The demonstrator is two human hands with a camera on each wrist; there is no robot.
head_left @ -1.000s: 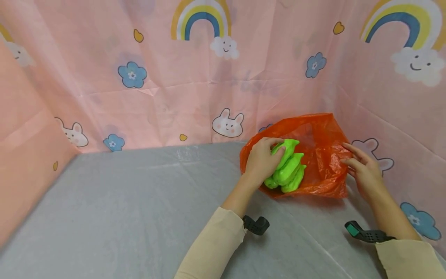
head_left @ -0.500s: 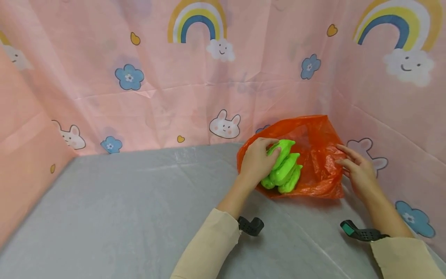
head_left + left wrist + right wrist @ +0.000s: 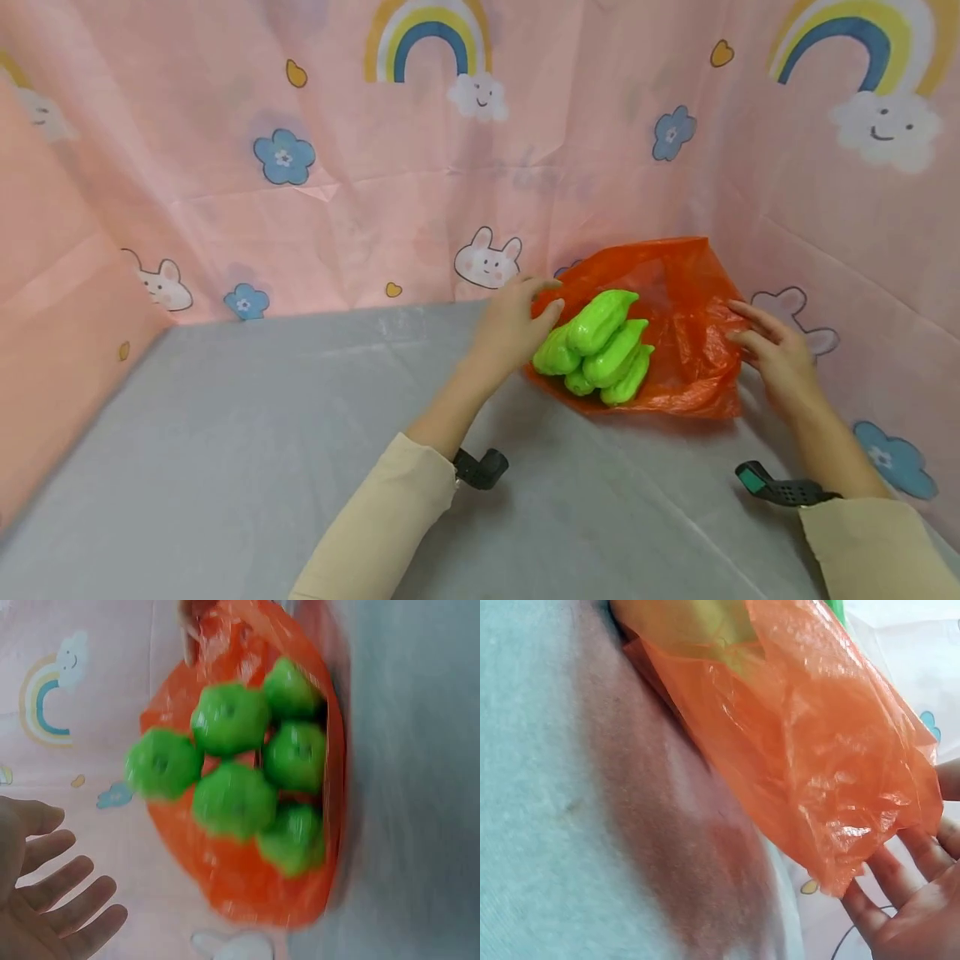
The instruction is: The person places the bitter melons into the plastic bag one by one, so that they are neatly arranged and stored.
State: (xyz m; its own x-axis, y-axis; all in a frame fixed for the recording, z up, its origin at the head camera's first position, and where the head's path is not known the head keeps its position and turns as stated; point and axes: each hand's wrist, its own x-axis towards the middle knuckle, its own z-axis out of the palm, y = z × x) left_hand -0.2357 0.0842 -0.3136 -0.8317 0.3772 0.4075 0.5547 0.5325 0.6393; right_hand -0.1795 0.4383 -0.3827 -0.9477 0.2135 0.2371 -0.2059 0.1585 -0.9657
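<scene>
An orange-red plastic bag [image 3: 693,333] lies on its side with its mouth facing left and toward me. Inside its mouth are several bright green, lumpy, long vegetables [image 3: 600,321], stacked with their pointed tips to the right. Their lobed ends [image 3: 232,799] show slightly blurred in the left wrist view. My left hand [image 3: 517,321] is just left of the pile, fingers spread and apart from the vegetables, holding nothing. At the bag's right end, my right hand [image 3: 780,358] holds the film between thumb and fingers; in the right wrist view the fingers [image 3: 900,881] pass behind the crumpled corner.
A grey cloth [image 3: 262,450] covers the table. Pink printed curtain [image 3: 420,208] stands at the back and both sides, with the bag close to the back right corner. Black wrist bands [image 3: 480,468] sit on both forearms, below beige sleeves.
My left hand has let go of a green vegetable on the pile and drawn back to the left, uncovering more of the stack. The right hand stays at the bag's end.
</scene>
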